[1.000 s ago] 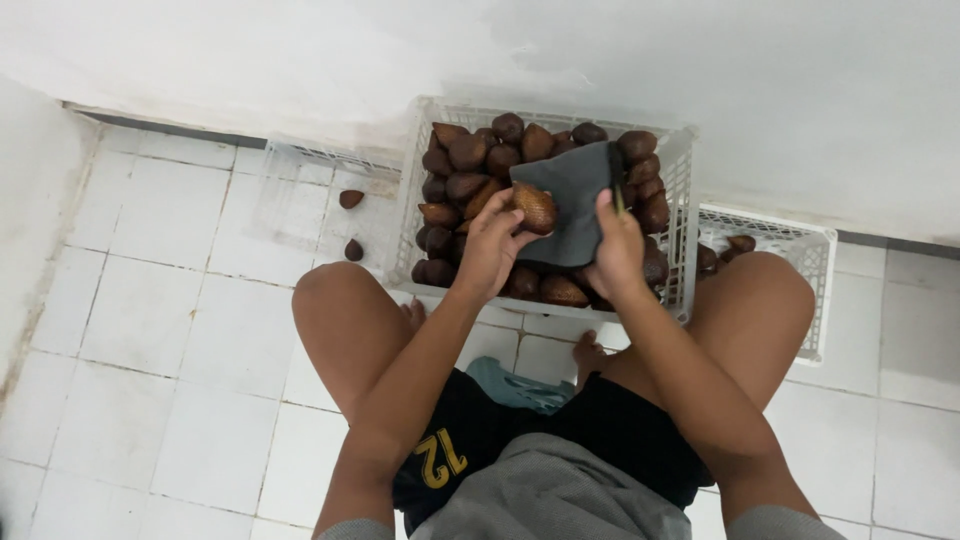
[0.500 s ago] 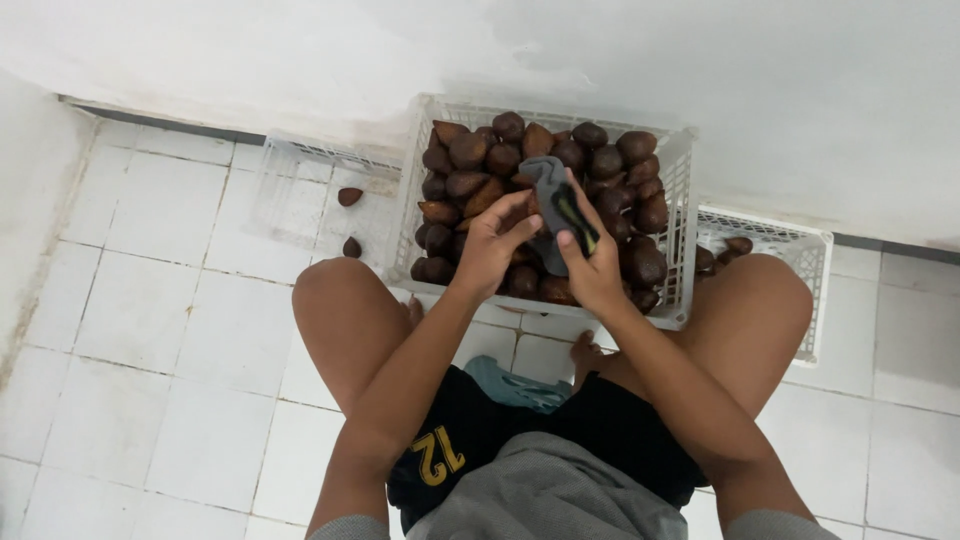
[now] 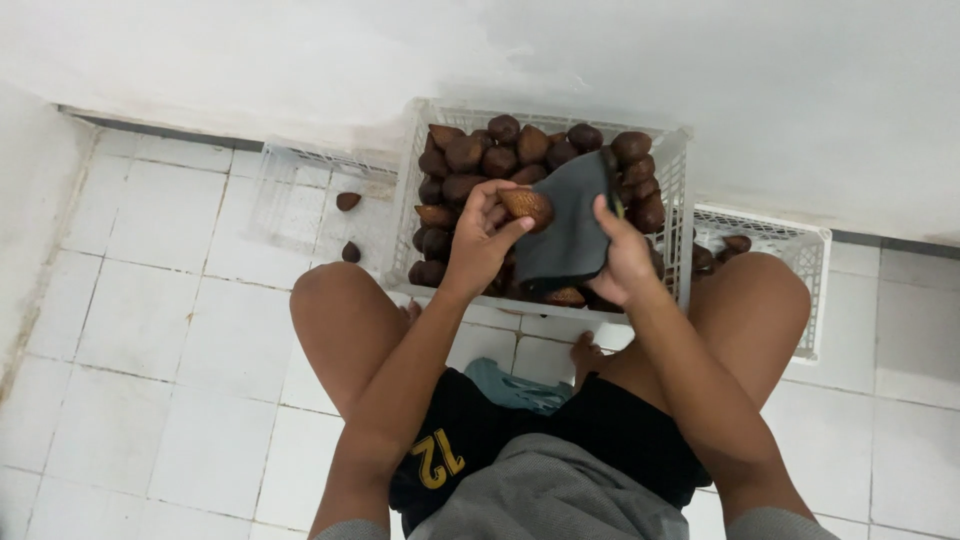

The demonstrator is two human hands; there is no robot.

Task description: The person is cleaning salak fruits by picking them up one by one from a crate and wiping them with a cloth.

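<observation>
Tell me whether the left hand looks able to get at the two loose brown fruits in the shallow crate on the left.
Probably yes. The left hand holds a fruit and would have to free its fingers, but the two loose fruits lie uncovered in the open shallow crate, with nothing between.

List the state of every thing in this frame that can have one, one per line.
left hand: gripping one brown scaly fruit, lifted above the middle crate.
right hand: holding a dark grey cloth, spread open beside the fruit.
middle crate: heaped full of fruit.
left crate: nearly bare, two fruits inside.
right crate: a few fruits visible, mostly hidden by the knee.
</observation>
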